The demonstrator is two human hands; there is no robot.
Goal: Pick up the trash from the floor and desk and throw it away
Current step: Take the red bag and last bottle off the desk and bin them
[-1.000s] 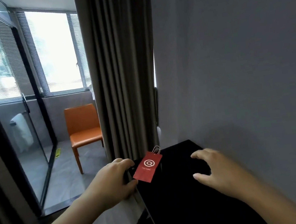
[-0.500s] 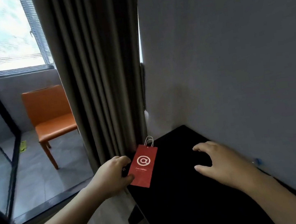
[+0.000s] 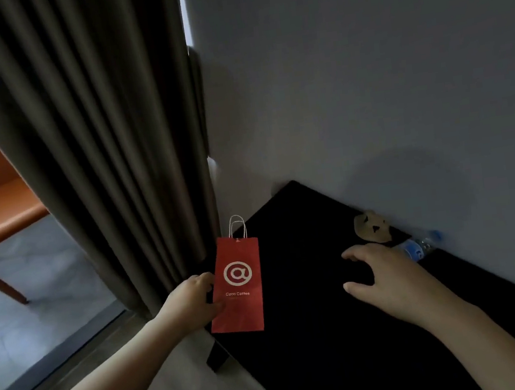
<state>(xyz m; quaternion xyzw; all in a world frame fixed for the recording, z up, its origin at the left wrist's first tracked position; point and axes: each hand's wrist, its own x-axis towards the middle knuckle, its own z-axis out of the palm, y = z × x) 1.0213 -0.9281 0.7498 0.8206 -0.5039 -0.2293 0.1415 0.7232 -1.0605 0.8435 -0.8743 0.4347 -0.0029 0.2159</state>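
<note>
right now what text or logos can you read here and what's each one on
"@", white: front of the red paper bag that the left hand holds.
"Cotti Coffee": white, under that sign on the same bag.
Fainter line below: too small to read.
Blue label on the plastic bottle: too blurred to read.

The room is dim. Daylight comes from the left, across the floor (image 3: 35, 306) past the curtain (image 3: 94, 134). The desk (image 3: 317, 334) looks plain black. A soft shadow lies on the wall (image 3: 363, 66). The bottle (image 3: 418, 247) is blurry. The curtain looks bent near the edge.
</note>
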